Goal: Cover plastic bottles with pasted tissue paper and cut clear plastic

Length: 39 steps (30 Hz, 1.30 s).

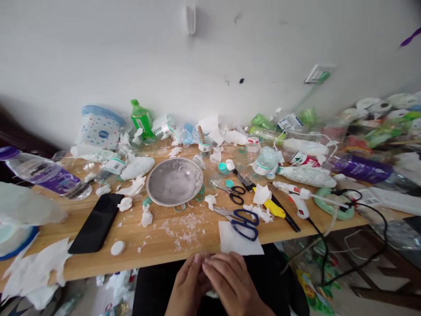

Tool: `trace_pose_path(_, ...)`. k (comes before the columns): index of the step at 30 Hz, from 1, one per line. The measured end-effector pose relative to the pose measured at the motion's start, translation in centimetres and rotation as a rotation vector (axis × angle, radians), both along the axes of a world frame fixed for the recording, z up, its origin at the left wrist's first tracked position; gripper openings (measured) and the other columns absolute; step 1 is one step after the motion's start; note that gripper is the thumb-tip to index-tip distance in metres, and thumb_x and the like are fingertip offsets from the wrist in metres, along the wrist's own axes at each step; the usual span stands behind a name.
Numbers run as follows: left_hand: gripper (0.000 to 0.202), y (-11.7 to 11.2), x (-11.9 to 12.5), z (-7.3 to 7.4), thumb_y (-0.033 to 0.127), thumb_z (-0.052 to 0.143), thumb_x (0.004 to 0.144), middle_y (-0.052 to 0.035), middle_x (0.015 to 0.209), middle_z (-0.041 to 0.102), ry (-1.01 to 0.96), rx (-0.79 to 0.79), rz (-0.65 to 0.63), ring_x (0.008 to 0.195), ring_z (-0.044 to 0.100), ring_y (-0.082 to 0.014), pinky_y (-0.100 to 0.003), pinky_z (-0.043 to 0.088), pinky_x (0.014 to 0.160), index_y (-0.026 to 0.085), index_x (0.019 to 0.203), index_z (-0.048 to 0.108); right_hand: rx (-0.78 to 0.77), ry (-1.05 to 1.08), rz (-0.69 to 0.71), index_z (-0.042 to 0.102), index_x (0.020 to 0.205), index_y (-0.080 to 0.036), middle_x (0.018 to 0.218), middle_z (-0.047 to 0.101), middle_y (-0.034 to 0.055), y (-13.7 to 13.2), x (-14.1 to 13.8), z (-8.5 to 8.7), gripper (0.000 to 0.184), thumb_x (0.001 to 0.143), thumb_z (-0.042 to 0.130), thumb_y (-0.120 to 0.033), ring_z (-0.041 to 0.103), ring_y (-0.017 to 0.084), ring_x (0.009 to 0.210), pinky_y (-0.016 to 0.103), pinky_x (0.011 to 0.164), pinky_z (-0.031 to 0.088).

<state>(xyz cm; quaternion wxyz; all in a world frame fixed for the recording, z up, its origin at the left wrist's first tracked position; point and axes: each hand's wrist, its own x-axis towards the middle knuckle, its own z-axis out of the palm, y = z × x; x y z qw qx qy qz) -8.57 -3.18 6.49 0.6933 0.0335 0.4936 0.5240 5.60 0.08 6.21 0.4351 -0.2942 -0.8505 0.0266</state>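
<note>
My left hand point(188, 281) and my right hand point(230, 280) meet over my lap, just in front of the table's near edge. Their fingers are curled and pressed together at the tips. A bit of something whitish shows beneath the palms, too covered to name. Closest to them on the table are a square of white paper point(226, 241) and the blue-handled scissors point(245, 224) lying partly on it. White crumbs point(184, 230) are scattered between my hands and a metal bowl point(176, 182) with cloudy whitish residue inside.
A black phone point(97, 224) and white cap point(117, 248) lie left. Rightward are black-handled scissors point(236, 195), a yellow utility knife point(274, 208) and a glue gun point(299, 199) with trailing cords. Plastic bottles, including a green one point(142, 120), and torn tissue crowd the back against the wall.
</note>
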Motion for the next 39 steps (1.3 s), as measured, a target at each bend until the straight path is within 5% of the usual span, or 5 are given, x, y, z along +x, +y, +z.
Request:
trace_pose_path(12, 0.046, 0.1, -1.3, 2.3, 0.042, 0.090, 0.066, -0.0166, 0.106, 0.079, -0.002, 0.028, -0.052, 0.099, 0.074, -0.0269, -0.033, 0.058, 0.086, 0.014, 0.098, 0.072, -0.056, -0.193, 0.191, 0.067, 0.117, -0.012, 0.112, 0.074, 0.0064, 1.0, 2.4, 3.8, 0.030, 0.103, 0.041, -0.012, 0.065, 0.018, 0.107, 0.031, 0.094, 0.052)
trace_pose_path(19, 0.044, 1.2, -2.1, 3.0, 0.037, 0.094, 0.060, -0.0023, 0.086, 0.075, 0.093, 0.057, 0.220, 0.070, 0.069, -0.0139, -0.023, 0.058, 0.059, 0.017, 0.081, 0.060, -0.372, -0.625, -0.399, 0.070, 0.112, -0.015, 0.114, 0.069, 0.0144, 8.6, 6.9, 2.3, 0.021, 0.095, 0.061, -0.024, 0.065, 0.032, 0.107, 0.050, 0.096, 0.053)
trace_pose_path(23, 0.046, 1.5, -1.5, 2.9, 0.027, 0.098, 0.051, 0.0075, 0.066, 0.058, 0.003, 0.070, 0.320, 0.046, 0.043, -0.0023, -0.014, 0.043, 0.039, 0.016, 0.076, 0.061, -0.405, -0.676, -0.383, 0.069, 0.111, -0.016, 0.110, 0.067, 0.0127, 9.6, 7.2, 1.2, 0.020, 0.092, 0.062, -0.018, 0.069, 0.028, 0.093, 0.042, 0.081, 0.057)
trace_pose_path(32, 0.034, 1.3, -1.6, 1.6, 0.018, 0.093, 0.062, 0.0026, 0.080, 0.064, 0.016, 0.094, 0.330, 0.069, 0.063, -0.0083, -0.025, 0.063, 0.076, 0.015, 0.084, 0.069, -0.432, -0.693, -0.290, 0.066, 0.117, -0.012, 0.111, 0.065, 0.0164, 8.7, 7.7, 0.1, 0.026, 0.094, 0.057, -0.020, 0.065, 0.034, 0.102, 0.050, 0.088, 0.054)
trace_pose_path(39, 0.027, 1.1, -1.6, 2.1, 0.020, 0.091, 0.066, 0.0003, 0.084, 0.066, 0.030, 0.120, 0.306, 0.073, 0.064, -0.0094, -0.021, 0.061, 0.068, 0.014, 0.083, 0.070, -0.469, -0.673, -0.116, 0.065, 0.119, -0.017, 0.119, 0.064, 0.0126, 10.2, 10.4, 1.8, 0.024, 0.098, 0.054, -0.023, 0.065, 0.025, 0.110, 0.039, 0.095, 0.054)
